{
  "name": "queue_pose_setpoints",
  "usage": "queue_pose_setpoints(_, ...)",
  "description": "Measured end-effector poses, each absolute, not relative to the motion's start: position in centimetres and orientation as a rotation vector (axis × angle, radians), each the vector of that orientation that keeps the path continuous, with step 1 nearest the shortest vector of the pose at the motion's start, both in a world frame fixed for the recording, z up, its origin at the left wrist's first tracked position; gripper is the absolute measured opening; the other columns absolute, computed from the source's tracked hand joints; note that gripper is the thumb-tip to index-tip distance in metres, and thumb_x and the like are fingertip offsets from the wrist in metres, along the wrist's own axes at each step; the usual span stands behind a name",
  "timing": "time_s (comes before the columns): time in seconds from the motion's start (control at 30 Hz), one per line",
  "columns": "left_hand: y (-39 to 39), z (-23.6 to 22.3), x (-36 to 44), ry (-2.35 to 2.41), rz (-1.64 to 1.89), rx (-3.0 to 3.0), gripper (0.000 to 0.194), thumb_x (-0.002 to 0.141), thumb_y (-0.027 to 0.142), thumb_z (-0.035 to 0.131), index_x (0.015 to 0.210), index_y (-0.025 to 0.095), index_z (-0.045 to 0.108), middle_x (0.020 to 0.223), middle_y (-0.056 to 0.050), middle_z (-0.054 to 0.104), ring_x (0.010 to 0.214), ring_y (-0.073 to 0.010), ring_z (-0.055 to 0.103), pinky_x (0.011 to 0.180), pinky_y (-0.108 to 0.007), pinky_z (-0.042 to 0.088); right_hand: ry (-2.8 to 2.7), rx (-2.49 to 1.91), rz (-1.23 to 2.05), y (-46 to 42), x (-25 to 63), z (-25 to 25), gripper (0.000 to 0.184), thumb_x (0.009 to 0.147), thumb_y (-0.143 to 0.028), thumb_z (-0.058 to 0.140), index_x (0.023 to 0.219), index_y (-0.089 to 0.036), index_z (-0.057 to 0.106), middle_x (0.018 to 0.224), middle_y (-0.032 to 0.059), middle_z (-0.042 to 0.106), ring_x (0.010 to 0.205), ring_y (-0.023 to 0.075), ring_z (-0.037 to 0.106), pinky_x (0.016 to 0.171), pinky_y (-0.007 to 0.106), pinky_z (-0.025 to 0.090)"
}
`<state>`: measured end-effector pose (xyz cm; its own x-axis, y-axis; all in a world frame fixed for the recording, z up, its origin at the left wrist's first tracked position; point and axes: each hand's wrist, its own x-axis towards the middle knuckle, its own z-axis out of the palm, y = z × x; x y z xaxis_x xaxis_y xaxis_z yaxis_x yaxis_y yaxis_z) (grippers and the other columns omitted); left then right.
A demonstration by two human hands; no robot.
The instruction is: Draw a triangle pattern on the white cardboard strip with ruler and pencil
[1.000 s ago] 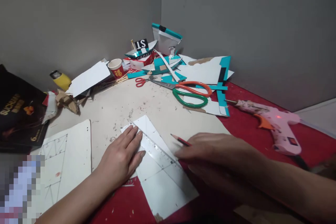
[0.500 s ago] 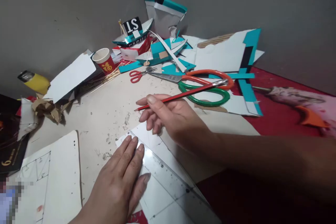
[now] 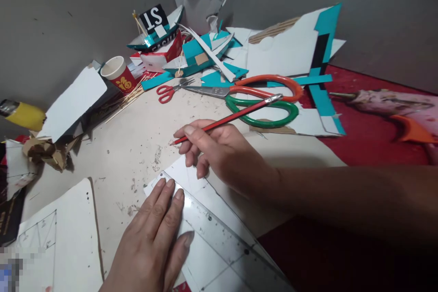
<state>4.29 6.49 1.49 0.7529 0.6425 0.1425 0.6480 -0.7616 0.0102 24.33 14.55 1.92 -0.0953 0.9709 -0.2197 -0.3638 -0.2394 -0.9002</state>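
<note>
Left hand point(image 3: 153, 235) is laid flat, fingers together, thumb apart, on the clear ruler point(image 3: 219, 230), set aslant from the far edge of the white card point(image 3: 205, 258). Red pencil point(image 3: 236, 116) is pinched in the right hand point(image 3: 224, 153), tip held near the card's far corner.

Counted at the bench point(image 3: 123, 150): two hands, one left hand point(image 3: 147, 237) and one right hand point(image 3: 224, 148); one pencil point(image 3: 236, 115), one ruler point(image 3: 219, 227), one white sheet point(image 3: 191, 178) under it, and one page with a drawing point(image 3: 73, 237). There are two pairs of scissors, one large pair point(image 3: 210, 91) and one small pair point(image 3: 173, 88), two model boats, one lettered boat point(image 3: 169, 26) and one plainer boat point(image 3: 201, 65), one paper cup point(image 3: 125, 81) and one glue gun point(image 3: 379, 102). Thin sticks point(image 3: 128, 98) are several, too bunched to number.
</note>
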Motion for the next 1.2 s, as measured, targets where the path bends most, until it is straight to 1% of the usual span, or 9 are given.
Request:
queue_pose_setpoints(0.23, 6.5, 1.5, 4.2, -1.080, -0.198, -2.894, 0.051, 0.099, 0.027, 0.050, 0.144, 0.006, 0.043, 0.154, -0.015, 0.041, 0.146, -0.0269, 0.032, 0.111, -0.041, 0.043, -0.835, -1.080, 1.590, 14.5, 24.4, 1.7, 0.011, 0.091, -0.019, 0.055, 0.083, -0.016, 0.061, 0.065, -0.0015, 0.061, 0.049, 0.0075, 0.054, 0.033, 0.012, 0.043)
queue_pose_setpoints(0.4, 6.4, 1.6, 4.2, -1.083, -0.122, -2.871, 0.049, 0.100, 0.030, 0.047, 0.144, 0.009, 0.044, 0.154, -0.014, 0.041, 0.146, -0.0267, 0.032, 0.111, -0.041, 0.043, -0.849, -1.084, 1.597, 14.3, 24.5, 1.7, 0.010, 0.088, -0.017, 0.055, 0.080, -0.018, 0.061, 0.066, -0.0003, 0.061, 0.051, 0.0091, 0.055, 0.034, 0.013, 0.043)
queue_pose_setpoints(0.53, 6.4, 1.7, 4.2, -1.071, -0.130, -2.870, 0.047, 0.101, 0.027, 0.046, 0.144, 0.011, 0.045, 0.154, -0.015, 0.042, 0.146, -0.0266, 0.033, 0.113, -0.041, 0.041, -0.869, -1.068, 1.574, 14.2, 24.6, 1.4, 0.007, 0.086, -0.016, 0.056, 0.080, -0.019, 0.059, 0.068, 0.0005, 0.063, 0.053, 0.0105, 0.057, 0.035, 0.014, 0.044)
queue_pose_setpoints(0.7, 6.5, 1.8, 4.4, -1.073, -0.106, -2.881, 0.047, 0.100, 0.026, 0.048, 0.144, 0.010, 0.045, 0.154, -0.016, 0.040, 0.146, -0.0270, 0.032, 0.114, -0.041, 0.039, -0.895, -1.042, 1.537, 14.3, 24.4, 1.1, 0.011, 0.081, -0.010, 0.054, 0.078, -0.020, 0.055, 0.065, -0.0015, 0.061, 0.049, 0.0088, 0.053, 0.036, 0.015, 0.041)
queue_pose_setpoints(0.87, 6.4, 1.8, 4.5, -1.060, -0.123, -2.864, 0.045, 0.100, 0.025, 0.046, 0.142, 0.010, 0.047, 0.151, -0.016, 0.044, 0.145, -0.0268, 0.034, 0.112, -0.041, 0.042, -1.091, -1.054, 1.435, 14.1, 24.3, 0.9, 0.010, 0.078, -0.012, 0.056, 0.072, -0.019, 0.053, 0.057, -0.0049, 0.055, 0.048, 0.0074, 0.048, 0.042, 0.017, 0.036)
queue_pose_setpoints(0.93, 6.3, 1.7, 4.4, -1.074, -0.128, -2.873, 0.047, 0.099, 0.026, 0.048, 0.143, 0.010, 0.046, 0.152, -0.016, 0.043, 0.145, -0.0279, 0.034, 0.111, -0.042, 0.043, -1.254, -1.101, 1.368, 13.8, 24.3, 0.7, 0.009, 0.078, -0.016, 0.056, 0.070, -0.019, 0.054, 0.056, -0.0050, 0.054, 0.051, 0.0080, 0.048, 0.046, 0.019, 0.037)
queue_pose_setpoints(1.0, 6.2, 1.7, 4.3, -1.097, -0.119, -2.885, 0.049, 0.098, 0.026, 0.050, 0.145, 0.011, 0.044, 0.153, -0.016, 0.041, 0.145, -0.0293, 0.033, 0.110, -0.045, 0.045, -1.399, -1.133, 1.326, 13.6, 24.3, 0.5, 0.007, 0.078, -0.019, 0.056, 0.071, -0.019, 0.057, 0.059, -0.0042, 0.057, 0.055, 0.0092, 0.051, 0.052, 0.021, 0.040)
queue_pose_setpoints(1.1, 6.1, 1.7, 4.2, -1.109, -0.108, -2.898, 0.050, 0.098, 0.027, 0.050, 0.144, 0.011, 0.045, 0.152, -0.018, 0.043, 0.144, -0.0317, 0.035, 0.107, -0.048, 0.048, -1.474, -1.128, 1.337, 13.5, 24.1, 0.3, 0.006, 0.077, -0.018, 0.055, 0.073, -0.019, 0.059, 0.065, -0.0035, 0.061, 0.061, 0.0101, 0.055, 0.058, 0.023, 0.043)
queue_pose_setpoints(1.2, 6.1, 1.8, 4.4, -1.101, -0.117, -2.898, 0.048, 0.098, 0.029, 0.049, 0.142, 0.009, 0.047, 0.149, -0.021, 0.046, 0.142, -0.0347, 0.039, 0.102, -0.052, 0.052, -1.428, -1.107, 1.388, 13.5, 23.8, 0.4, 0.006, 0.074, -0.016, 0.055, 0.070, -0.019, 0.058, 0.060, -0.0046, 0.056, 0.055, 0.0090, 0.050, 0.053, 0.022, 0.041)
